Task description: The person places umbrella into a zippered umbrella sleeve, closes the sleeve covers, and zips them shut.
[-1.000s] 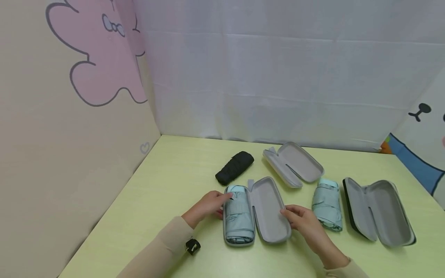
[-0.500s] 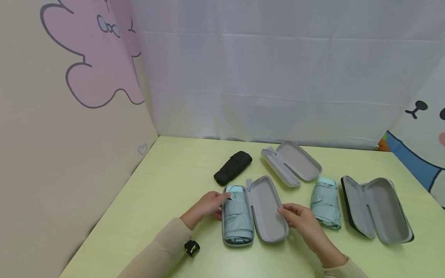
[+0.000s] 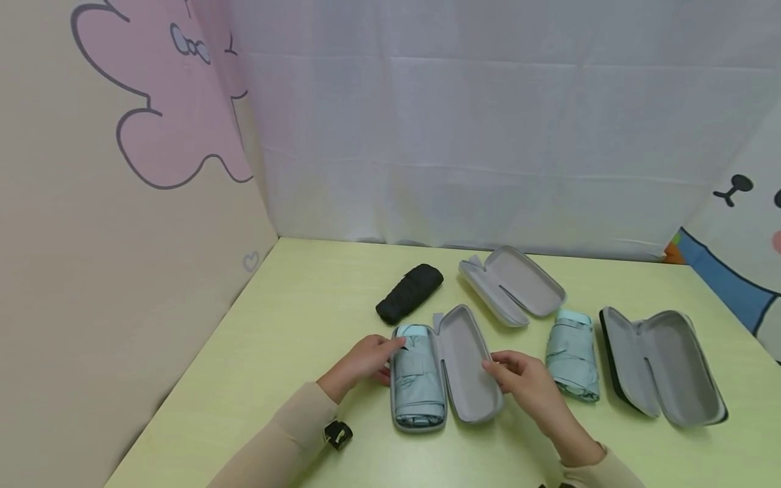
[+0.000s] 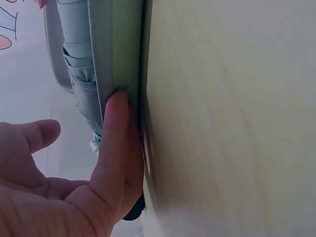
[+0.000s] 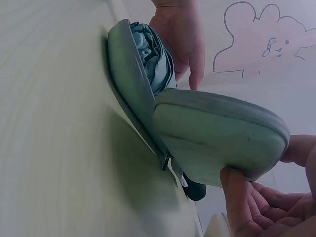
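Note:
In the head view, a zip case point(image 3: 447, 425) lies unzipped, a folded pale teal umbrella point(image 3: 418, 379) filling its left half. My left hand point(image 3: 365, 362) is at that half's outer side; the left wrist view shows its straight fingers point(image 4: 116, 128) against the green wall, thumb apart from the umbrella. My right hand point(image 3: 523, 381) pinches the outer edge of the grey-lined lid point(image 3: 466, 366). From the right wrist view, the green lid point(image 5: 217, 133) stands tilted up off the table, thumb and fingers gripping its rim.
A black folded umbrella point(image 3: 410, 293) lies behind the case. Two more open grey-lined cases, one at the back point(image 3: 527, 281) and one at the right point(image 3: 683, 369), flank a second teal umbrella point(image 3: 572, 356). A black strap point(image 3: 337, 434) shows by the left sleeve. Curtain and walls bound the table point(image 3: 244, 379).
The right hand has moved slightly left and up, and the lid it pinches has tilted further toward the umbrella-filled half. The left hand stays at the case's side.

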Tool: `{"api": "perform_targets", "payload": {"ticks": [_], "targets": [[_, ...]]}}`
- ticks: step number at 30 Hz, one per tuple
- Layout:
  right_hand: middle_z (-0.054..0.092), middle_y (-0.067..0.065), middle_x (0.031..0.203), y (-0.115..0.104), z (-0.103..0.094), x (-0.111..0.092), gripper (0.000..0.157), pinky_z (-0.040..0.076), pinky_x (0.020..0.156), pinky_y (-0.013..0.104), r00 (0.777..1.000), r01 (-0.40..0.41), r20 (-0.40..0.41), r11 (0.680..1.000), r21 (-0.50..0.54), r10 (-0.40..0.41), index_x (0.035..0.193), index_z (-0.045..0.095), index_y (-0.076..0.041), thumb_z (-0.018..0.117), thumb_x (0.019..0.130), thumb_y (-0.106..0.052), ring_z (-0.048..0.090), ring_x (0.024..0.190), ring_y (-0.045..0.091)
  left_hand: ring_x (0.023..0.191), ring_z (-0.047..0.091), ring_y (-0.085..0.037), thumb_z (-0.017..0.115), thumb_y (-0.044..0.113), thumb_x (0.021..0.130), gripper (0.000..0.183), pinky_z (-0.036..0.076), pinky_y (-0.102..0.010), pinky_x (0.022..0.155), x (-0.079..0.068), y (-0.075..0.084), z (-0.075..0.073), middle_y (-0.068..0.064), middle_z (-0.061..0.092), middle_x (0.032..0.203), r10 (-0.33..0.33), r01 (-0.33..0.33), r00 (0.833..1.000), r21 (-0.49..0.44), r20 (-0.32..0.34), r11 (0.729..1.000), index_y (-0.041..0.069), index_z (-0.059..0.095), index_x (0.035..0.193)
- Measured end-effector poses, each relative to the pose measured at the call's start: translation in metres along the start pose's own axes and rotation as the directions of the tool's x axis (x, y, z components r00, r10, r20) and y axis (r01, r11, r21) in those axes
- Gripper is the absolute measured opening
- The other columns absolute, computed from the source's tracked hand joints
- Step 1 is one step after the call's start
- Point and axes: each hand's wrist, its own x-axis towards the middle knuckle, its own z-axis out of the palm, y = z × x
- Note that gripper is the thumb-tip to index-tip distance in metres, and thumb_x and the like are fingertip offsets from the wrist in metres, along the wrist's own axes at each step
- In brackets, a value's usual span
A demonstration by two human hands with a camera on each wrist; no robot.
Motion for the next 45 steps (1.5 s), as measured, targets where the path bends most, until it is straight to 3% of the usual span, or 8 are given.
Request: {"api": "perform_targets", "payload": {"ticks": [14,26,45], "targets": [[0.061,0.002,0.072,-0.016,0.008,-0.003,0.034,0.045,0.055,0.026,0.993,0.095,-0.06,0.99,-0.107,-0.101,0.104,0.065,0.003,0.071,0.083,-0.023,0.057,0.061,0.014,0.067,0.061,-0.021,0.051,0.041,0.093,0.058,0.053,-0.033,0.058,0.002,0.001,0.0,-0.016,0.057,0.098,-0.013,0.013,1.0,0.005,-0.002,1.0,-0.011,0.049,0.119],[0.059,-0.001,0.069,-0.026,0.016,-0.005,0.026,0.042,0.052,0.025,0.978,0.163,-0.092,0.959,-0.231,-0.189,0.097,0.069,0.0,0.073,0.081,-0.019,0.052,0.061,0.012,0.067,0.061,-0.021,0.051,0.042,0.093,0.059,0.053,-0.032,0.058,0.003,0.001,0.0,-0.016,0.057,0.096,-0.028,0.028,1.0,-0.002,-0.007,1.0,-0.011,0.048,0.12],[0.058,-0.005,0.064,-0.032,0.029,-0.006,0.019,0.045,0.055,0.025,0.95,0.242,-0.112,0.913,-0.328,-0.292,0.089,0.07,-0.002,0.075,0.077,-0.015,0.054,0.06,0.009,0.064,0.062,-0.02,0.049,0.039,0.094,0.059,0.053,-0.033,0.058,0.001,0.002,-0.001,-0.017,0.057,0.095,-0.018,0.018,1.0,-0.016,0.001,1.0,-0.013,0.046,0.122]]}}
